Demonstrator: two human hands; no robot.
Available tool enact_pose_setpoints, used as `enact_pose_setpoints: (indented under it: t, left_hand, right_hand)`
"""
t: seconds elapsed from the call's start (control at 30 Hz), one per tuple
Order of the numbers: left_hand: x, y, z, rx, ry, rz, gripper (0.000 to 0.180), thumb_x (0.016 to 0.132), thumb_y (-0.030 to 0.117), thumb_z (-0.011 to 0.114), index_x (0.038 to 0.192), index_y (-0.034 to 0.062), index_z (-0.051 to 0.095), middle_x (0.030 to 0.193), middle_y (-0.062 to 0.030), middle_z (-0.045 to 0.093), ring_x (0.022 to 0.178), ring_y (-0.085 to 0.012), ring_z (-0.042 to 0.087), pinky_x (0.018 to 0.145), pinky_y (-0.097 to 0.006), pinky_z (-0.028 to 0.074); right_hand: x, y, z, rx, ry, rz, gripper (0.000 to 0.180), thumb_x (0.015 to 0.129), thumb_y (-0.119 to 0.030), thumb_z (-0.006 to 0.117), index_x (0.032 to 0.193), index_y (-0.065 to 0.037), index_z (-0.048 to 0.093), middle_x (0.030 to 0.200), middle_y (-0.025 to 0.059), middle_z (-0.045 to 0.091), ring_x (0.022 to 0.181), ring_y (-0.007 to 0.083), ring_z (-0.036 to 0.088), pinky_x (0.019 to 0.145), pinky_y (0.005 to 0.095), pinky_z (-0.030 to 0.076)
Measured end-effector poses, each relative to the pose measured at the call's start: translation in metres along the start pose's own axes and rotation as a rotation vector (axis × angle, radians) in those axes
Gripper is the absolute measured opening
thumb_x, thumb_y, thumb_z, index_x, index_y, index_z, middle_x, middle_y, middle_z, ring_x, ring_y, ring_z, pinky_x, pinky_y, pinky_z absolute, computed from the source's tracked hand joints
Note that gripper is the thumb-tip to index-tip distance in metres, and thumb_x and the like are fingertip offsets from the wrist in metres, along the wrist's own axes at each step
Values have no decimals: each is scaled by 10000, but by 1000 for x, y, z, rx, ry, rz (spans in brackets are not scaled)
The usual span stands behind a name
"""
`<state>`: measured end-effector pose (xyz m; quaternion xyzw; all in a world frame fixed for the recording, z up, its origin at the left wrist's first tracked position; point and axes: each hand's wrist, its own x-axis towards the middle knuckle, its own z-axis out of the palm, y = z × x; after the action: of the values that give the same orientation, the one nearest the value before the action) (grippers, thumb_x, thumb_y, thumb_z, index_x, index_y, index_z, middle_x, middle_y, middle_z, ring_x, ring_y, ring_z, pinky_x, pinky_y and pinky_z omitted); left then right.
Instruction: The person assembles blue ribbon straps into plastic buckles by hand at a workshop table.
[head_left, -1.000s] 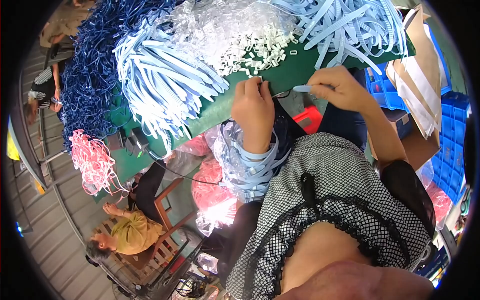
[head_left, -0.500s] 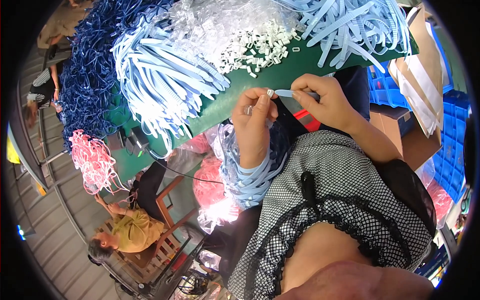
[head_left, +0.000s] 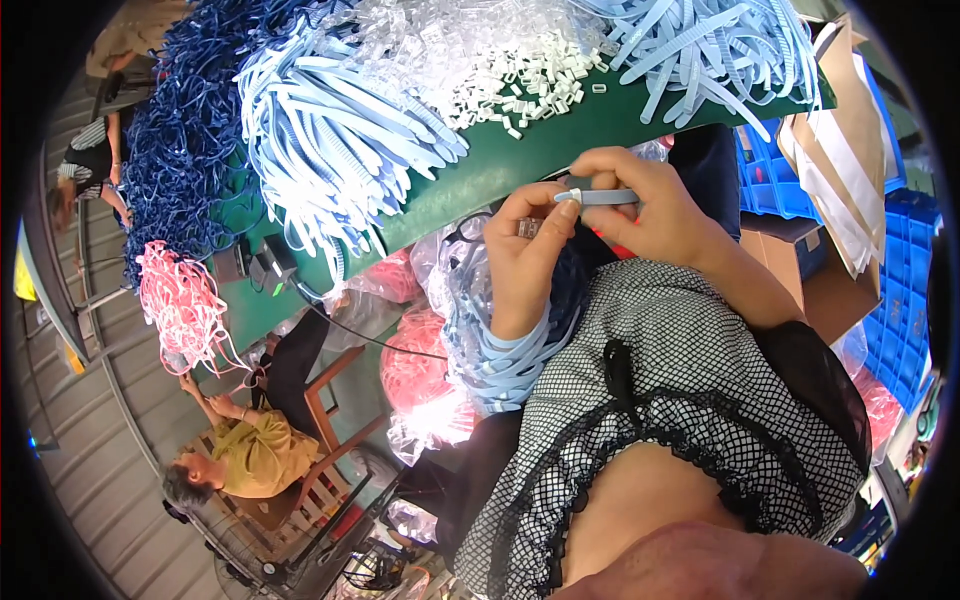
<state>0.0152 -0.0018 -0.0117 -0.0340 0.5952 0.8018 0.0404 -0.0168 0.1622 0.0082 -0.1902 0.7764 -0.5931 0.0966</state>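
Note:
Before my chest, just off the table's near edge, my left hand (head_left: 525,265) pinches a small white plastic loop (head_left: 574,196) between thumb and fingers. The pointed end of a light blue strap (head_left: 608,197) passes through this loop. My right hand (head_left: 655,210) is closed round the strap, close to the loop; the rest of its length is partly hidden by the fingers. Something small and clear shows at my left fingers, too small to name. Further light blue straps (head_left: 500,365) hang in a bundle below my left wrist.
On the green table (head_left: 440,205) lie light blue straps (head_left: 340,140), white loops (head_left: 530,80), clear plastic pieces (head_left: 420,40), dark blue cords (head_left: 185,150) and pink cords (head_left: 180,300). Blue crates (head_left: 905,280) and a cardboard box (head_left: 810,265) stand right. A person (head_left: 265,455) sits at left.
My hands have come together. The strap's tip, apart from the loop before, now goes through it. My left hand has moved right, and the right fingers have closed further round the strap.

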Motion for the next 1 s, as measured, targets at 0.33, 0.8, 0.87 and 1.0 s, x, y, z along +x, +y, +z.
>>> enact_pose_setpoints:
  t: [0.33, 0.8, 0.87, 1.0]
  left_hand:
    - [-3, 2, -4, -6, -74, 76, 104, 847, 69, 574, 798, -23, 579, 868, -44, 529, 625, -74, 452, 554, -207, 355]
    - [7, -8, 9, -2, -212, 72, 684, 896, 599, 305, 1311, 55, 322, 1229, -62, 396, 1042, -179, 475, 900, -330, 388]
    - [9, -13, 7, -90, -228, 68, 677, 898, 584, 326, 1315, 52, 321, 1217, -63, 418, 1033, -181, 485, 898, -319, 387]
    - [3, -6, 7, -64, -277, -8, 476, 935, 338, 433, 1267, -1, 406, 1122, -69, 525, 995, -146, 505, 886, -265, 383]
  right_hand:
    - [-7, 4, -4, -213, 94, -310, 183, 712, -66, 687, 880, -46, 617, 759, 65, 613, 583, 179, 583, 511, 282, 459]
    - [-9, 22, 3, 72, -249, -335, 171, 702, -24, 637, 872, -33, 623, 1111, 84, 503, 897, 141, 538, 712, 261, 431]
    - [-12, 20, -2, 179, -261, -158, 200, 707, -36, 678, 898, -37, 619, 1039, 67, 531, 842, 159, 538, 698, 255, 430]
    - [-16, 29, -8, 168, -51, -159, 227, 704, -25, 679, 919, -16, 607, 1033, 79, 538, 850, 157, 542, 700, 253, 433]
